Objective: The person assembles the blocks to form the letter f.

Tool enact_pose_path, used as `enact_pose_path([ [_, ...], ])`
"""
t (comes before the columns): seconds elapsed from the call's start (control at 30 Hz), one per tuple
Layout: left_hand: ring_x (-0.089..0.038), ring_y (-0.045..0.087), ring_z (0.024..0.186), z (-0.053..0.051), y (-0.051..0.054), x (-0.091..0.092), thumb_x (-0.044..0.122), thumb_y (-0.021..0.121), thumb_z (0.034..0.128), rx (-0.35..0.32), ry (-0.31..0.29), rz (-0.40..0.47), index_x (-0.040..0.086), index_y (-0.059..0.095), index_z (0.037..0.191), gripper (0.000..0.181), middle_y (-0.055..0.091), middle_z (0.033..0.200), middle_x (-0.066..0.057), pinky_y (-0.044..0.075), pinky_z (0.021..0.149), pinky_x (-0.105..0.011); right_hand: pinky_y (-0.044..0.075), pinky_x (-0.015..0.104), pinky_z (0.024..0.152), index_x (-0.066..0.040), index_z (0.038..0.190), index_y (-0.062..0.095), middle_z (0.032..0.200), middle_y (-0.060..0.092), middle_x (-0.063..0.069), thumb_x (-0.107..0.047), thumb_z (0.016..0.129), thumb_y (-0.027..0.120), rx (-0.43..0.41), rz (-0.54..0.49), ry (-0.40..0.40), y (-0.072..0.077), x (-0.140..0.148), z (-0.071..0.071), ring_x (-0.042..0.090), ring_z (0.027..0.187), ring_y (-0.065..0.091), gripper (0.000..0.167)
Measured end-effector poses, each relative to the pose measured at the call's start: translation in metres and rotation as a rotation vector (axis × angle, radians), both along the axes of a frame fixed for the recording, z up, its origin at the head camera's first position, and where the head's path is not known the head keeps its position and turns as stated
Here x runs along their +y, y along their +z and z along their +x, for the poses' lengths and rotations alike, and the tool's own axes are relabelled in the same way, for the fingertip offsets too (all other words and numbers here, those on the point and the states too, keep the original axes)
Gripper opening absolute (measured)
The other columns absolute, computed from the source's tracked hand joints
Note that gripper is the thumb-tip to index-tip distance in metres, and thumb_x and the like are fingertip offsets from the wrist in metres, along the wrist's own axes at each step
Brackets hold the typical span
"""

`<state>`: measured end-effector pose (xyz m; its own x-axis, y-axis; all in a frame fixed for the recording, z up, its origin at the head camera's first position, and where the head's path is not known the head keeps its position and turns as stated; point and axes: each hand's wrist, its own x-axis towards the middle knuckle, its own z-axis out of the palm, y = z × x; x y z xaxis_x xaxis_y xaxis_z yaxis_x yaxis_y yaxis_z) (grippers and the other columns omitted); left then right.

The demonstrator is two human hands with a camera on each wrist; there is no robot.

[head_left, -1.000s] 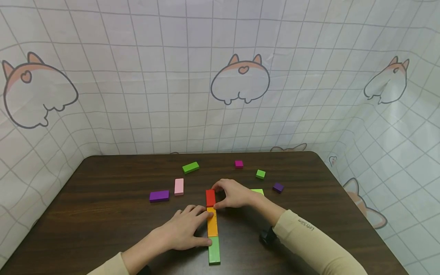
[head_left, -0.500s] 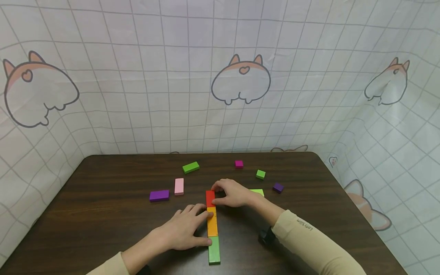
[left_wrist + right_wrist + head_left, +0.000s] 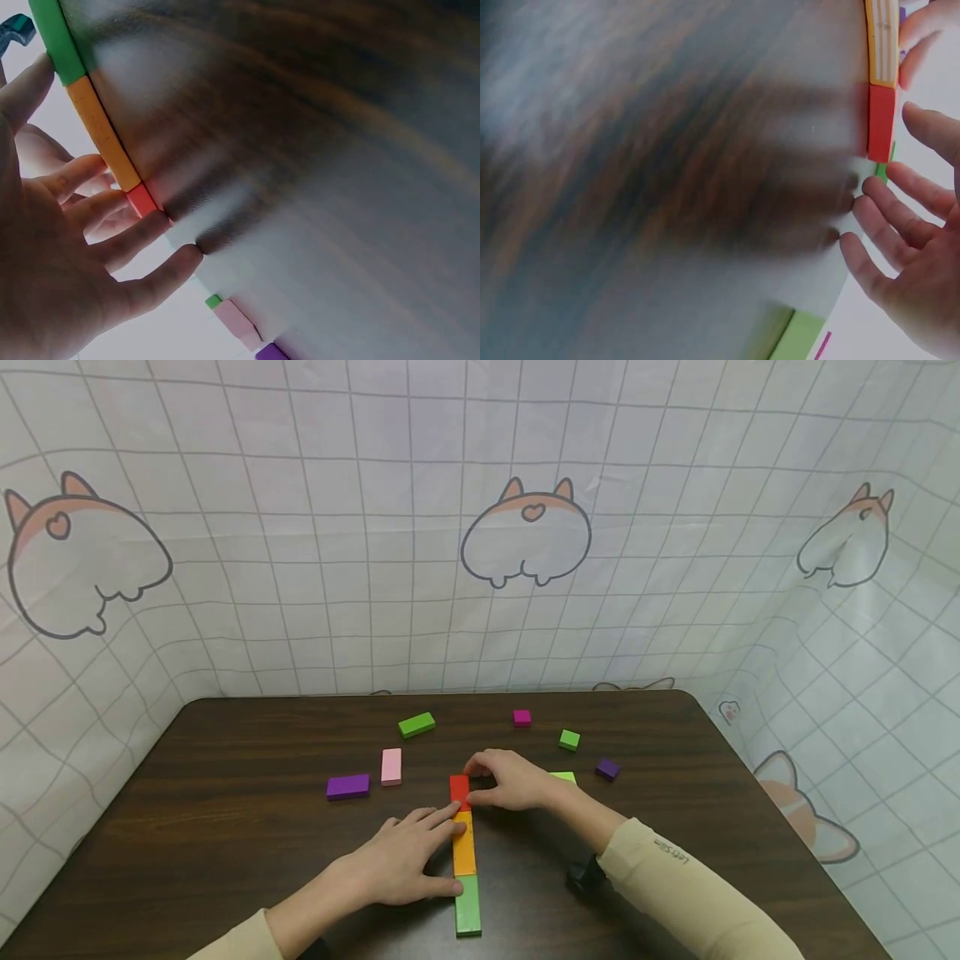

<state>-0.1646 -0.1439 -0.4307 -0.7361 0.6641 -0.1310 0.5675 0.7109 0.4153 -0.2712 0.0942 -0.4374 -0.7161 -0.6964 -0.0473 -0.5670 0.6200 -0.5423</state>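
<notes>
A red block [image 3: 459, 789], an orange block [image 3: 464, 847] and a green block [image 3: 467, 910] lie end to end in a straight row on the table. My left hand [image 3: 397, 860] reaches in from the left with fingers spread. Its thumb touches the green block, its index fingertip is on the orange one, and another fingertip reaches the red block's near end. From the right, my right hand [image 3: 510, 781] has its thumb by the red block's right side and its index finger at the far end. In the right wrist view the thumb appears slightly apart from the red block [image 3: 881, 124].
Purple [image 3: 348, 787], pink [image 3: 391, 767] and green [image 3: 416, 725] blocks lie left of the row's far end. Magenta [image 3: 522, 718], small green [image 3: 569, 740] and dark purple [image 3: 607, 769] blocks lie to the right. A lime block [image 3: 562, 776] is partly hidden behind my right wrist.
A left fingertip has stretched forward from beside the row to the red block's near end. My right thumb has shifted slightly right, off the red block's top. The row stays in place.
</notes>
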Motion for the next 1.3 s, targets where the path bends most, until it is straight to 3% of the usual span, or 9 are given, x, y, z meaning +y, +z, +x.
enact_pose_path([
  [0.27, -0.033, 0.037, 0.144, 0.001, 0.001, 0.001, 0.065, 0.066, 0.091, -0.005, 0.0, 0.003, 0.018, 0.051, 0.152, 0.079, 0.032, 0.166, -0.003, 0.036, 0.102, -0.071, 0.049, 0.045, 0.101, -0.001, 0.126, 0.064, 0.123, 0.066, 0.011, -0.02, 0.096, 0.074, 0.049, -0.03, -0.023, 0.011, 0.034, 0.006, 0.027, 0.117, 0.062, 0.037],
  [0.63, -0.033, 0.037, 0.144, 0.001, 0.0, 0.002, 0.063, 0.067, 0.0909, 0.001, -0.003, -0.004, 0.017, 0.052, 0.151, 0.077, 0.032, 0.165, -0.004, 0.036, 0.102, -0.069, 0.048, 0.051, 0.1, 0.0, 0.123, 0.067, 0.124, 0.067, 0.011, -0.011, 0.091, 0.078, 0.076, -0.067, -0.144, 0.018, 0.091, 0.018, 0.033, 0.12, 0.062, 0.036],
  [1.0, -0.033, 0.037, 0.144, -0.001, -0.002, 0.001, 0.064, 0.067, 0.0907, -0.011, 0.002, -0.008, 0.018, 0.051, 0.152, 0.079, 0.032, 0.166, -0.003, 0.037, 0.103, -0.069, 0.05, 0.052, 0.097, 0.002, 0.122, 0.068, 0.122, 0.069, 0.013, -0.008, 0.088, 0.081, 0.083, -0.018, -0.209, 0.008, 0.117, 0.019, 0.035, 0.117, 0.064, 0.038],
  [1.3, -0.032, 0.038, 0.144, -0.001, -0.001, 0.0, 0.065, 0.066, 0.0909, -0.005, 0.001, -0.01, 0.018, 0.052, 0.152, 0.078, 0.032, 0.166, -0.003, 0.037, 0.102, -0.069, 0.052, 0.051, 0.092, 0.001, 0.122, 0.07, 0.119, 0.069, 0.012, -0.007, 0.089, 0.08, 0.108, 0.015, -0.2, 0.002, 0.12, 0.017, 0.034, 0.111, 0.065, 0.035],
])
